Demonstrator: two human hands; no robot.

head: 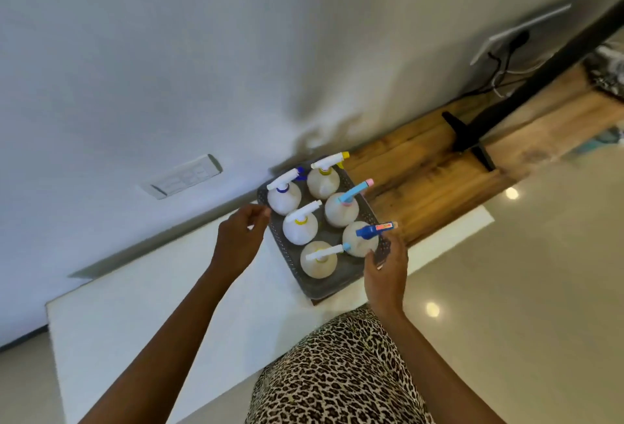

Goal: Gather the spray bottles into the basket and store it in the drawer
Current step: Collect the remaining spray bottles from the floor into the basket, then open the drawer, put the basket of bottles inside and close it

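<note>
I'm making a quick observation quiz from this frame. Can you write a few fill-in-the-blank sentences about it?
1. The grey basket holds ____ spray bottles.
2. The bottle with the dark blue sprayer stands nearest the ____ hand.
3. The basket rests on a ____ surface.
4. Beyond the basket lies a ____ board.

Missing words: six; right; white; wooden

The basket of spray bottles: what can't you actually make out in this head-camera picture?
- The drawer: nowhere in the head view.
- Right hand fingers: behind the basket wall, so the grip is uncertain.
- Left hand at the basket's far side: contact unclear.
- Bottle with the dark blue sprayer: its label is too small to read.
- Basket floor: mostly covered by bottles.
</note>
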